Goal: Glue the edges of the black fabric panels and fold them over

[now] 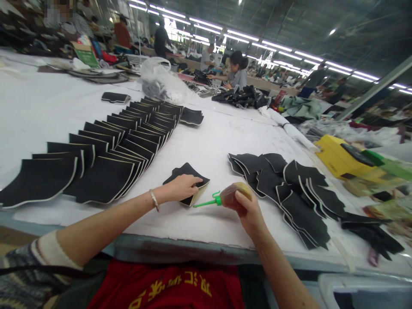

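My left hand (pixel 180 187) is on a small black leather-like piece (pixel 185 170) near the table's front edge, its fingers closed on the piece's right side. A pale underside shows where that side folds up. Wrapped in my right hand (pixel 249 210) is a squeeze bottle (pixel 233 196) of brownish liquid, tilted on its side. Its thin green nozzle (pixel 206 202) points left, and the tip is close to the piece's lower corner. Left of my hands, overlapping black pieces (pixel 106 176) with pale edges fan out in rows. A looser pile of black pieces (pixel 299 201) lies on the right.
The white-covered table (pixel 212 141) extends away from me. A clear plastic bag (pixel 162 79) and dark straps (pixel 241 98) lie farther back. At right are a yellow box (pixel 341 156) and a plastic bin (pixel 363 292) below the edge. Several people work in the background.
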### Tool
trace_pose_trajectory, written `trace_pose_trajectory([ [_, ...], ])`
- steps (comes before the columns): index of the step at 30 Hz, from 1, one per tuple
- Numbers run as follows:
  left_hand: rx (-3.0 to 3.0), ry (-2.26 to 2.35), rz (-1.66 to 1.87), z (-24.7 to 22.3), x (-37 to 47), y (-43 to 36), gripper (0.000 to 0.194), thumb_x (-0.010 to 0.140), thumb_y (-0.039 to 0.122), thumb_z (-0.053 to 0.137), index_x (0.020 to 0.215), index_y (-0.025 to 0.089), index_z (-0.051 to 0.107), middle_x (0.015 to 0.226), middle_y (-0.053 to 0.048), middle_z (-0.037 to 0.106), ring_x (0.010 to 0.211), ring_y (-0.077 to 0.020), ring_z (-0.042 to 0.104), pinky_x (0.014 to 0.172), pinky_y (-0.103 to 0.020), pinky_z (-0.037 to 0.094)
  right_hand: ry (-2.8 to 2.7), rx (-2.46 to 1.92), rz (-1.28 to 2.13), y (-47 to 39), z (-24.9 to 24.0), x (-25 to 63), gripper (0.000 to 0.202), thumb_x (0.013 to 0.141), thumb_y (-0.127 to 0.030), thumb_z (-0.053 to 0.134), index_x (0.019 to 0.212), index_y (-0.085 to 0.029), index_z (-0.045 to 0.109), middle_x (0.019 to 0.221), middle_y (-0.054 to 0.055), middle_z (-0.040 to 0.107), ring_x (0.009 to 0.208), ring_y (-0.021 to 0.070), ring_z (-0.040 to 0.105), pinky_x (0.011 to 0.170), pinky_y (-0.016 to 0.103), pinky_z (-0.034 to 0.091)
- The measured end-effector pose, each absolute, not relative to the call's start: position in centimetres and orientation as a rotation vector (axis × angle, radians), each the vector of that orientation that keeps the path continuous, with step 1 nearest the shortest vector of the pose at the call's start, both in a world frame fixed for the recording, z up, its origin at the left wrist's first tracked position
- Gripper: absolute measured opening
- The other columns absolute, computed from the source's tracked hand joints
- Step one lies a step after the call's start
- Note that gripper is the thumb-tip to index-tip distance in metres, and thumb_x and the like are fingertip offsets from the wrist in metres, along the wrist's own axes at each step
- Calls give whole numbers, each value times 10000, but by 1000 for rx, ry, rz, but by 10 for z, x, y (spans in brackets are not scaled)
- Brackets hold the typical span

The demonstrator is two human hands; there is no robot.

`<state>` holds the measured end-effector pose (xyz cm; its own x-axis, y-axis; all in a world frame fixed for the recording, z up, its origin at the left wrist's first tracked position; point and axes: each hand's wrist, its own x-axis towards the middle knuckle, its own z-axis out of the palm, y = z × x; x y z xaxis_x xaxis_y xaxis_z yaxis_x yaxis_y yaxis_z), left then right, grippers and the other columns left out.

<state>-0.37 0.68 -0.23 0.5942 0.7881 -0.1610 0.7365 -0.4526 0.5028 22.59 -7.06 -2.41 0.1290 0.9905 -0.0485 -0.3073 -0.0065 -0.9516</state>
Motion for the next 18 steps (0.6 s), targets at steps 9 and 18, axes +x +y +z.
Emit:
trace_pose_trajectory([
  [9, 1951, 1872, 453, -15, -39, 36, 307, 714, 316, 689, 975, 161, 651, 959, -113, 651, 900, -269, 618, 716, -316, 441, -23, -486, 1450, -45, -11, 278, 423, 757, -304, 749, 1131, -160, 613, 1047, 89, 702, 990, 221, 689, 720, 292, 636],
  [18, 787, 1336, 933, 4, -17, 126, 185, 778, 142, 694, 680, 136, 537, 516, 54, 467, 404, -56, 407, 371, -158, 225, -74, -237, 1386, -23, -6, 324, 685, 660, -386, 806, 1250, -165, 536, 1098, 97, 659, 942, 213, 688, 737, 327, 644],
])
